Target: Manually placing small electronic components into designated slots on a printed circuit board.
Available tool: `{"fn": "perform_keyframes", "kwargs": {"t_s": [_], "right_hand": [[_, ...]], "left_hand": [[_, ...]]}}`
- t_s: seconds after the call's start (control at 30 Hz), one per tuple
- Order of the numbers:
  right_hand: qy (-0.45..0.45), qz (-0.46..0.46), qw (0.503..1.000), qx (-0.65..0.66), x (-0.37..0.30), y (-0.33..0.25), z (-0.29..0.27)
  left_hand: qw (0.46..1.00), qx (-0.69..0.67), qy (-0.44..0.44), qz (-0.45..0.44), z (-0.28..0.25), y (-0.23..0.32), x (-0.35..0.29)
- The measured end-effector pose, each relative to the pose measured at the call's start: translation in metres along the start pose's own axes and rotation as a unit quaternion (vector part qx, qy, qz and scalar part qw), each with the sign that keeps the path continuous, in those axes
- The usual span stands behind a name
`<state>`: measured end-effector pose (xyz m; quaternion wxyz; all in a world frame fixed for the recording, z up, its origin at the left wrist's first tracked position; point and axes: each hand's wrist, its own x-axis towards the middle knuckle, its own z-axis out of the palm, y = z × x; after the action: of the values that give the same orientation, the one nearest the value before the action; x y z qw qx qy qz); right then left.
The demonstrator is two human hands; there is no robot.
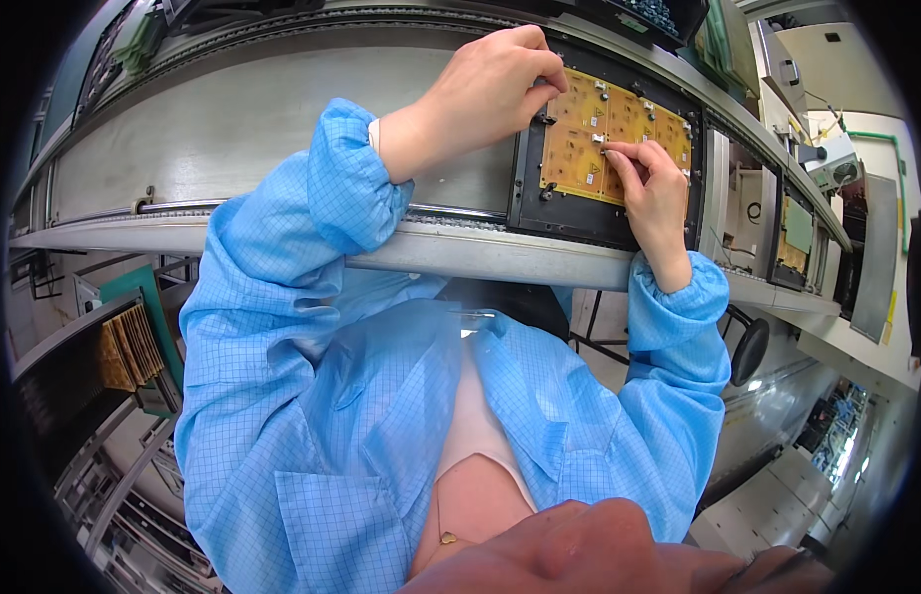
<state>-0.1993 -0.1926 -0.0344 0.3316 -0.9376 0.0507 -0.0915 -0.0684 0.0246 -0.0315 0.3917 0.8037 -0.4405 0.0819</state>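
Note:
A yellow circuit board panel (579, 148) lies in a black carrier frame (525, 188) on a conveyor line. My left hand (490, 84) rests on the carrier's upper left edge, its fingertips pinched at the board's corner; whether it holds anything I cannot tell. My right hand (653, 188) lies over the board's middle, thumb and forefinger pinched on a small white component (601, 140). Several small white parts sit on the board. Both arms wear blue checked sleeves.
The grey conveyor rail (480, 252) runs across in front of my body. Another carrier with a board (797, 233) sits further right on the line. A rack of yellow boards (124, 346) stands at lower left. A black stool seat (749, 348) is at right.

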Motion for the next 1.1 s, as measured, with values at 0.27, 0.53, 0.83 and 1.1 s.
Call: {"fn": "perform_keyframes", "kwargs": {"t_s": [0.27, 0.53, 0.83, 1.1], "right_hand": [[0.029, -0.014, 0.998, -0.062, -0.001, -0.003, -0.001], [0.050, -0.041, 0.990, -0.123, -0.001, 0.001, 0.005], [0.089, -0.110, 0.986, -0.090, -0.003, -0.002, -0.001], [0.130, -0.107, 0.986, -0.003, -0.006, -0.006, -0.005]], "left_hand": [[1.000, 0.002, 0.000, 0.008, 0.002, -0.001, -0.001], [1.000, 0.007, 0.000, 0.021, 0.000, 0.004, -0.003], [0.983, -0.004, -0.140, 0.120, -0.003, 0.004, -0.030], [0.965, 0.089, -0.177, 0.172, -0.014, 0.005, -0.040]]}}
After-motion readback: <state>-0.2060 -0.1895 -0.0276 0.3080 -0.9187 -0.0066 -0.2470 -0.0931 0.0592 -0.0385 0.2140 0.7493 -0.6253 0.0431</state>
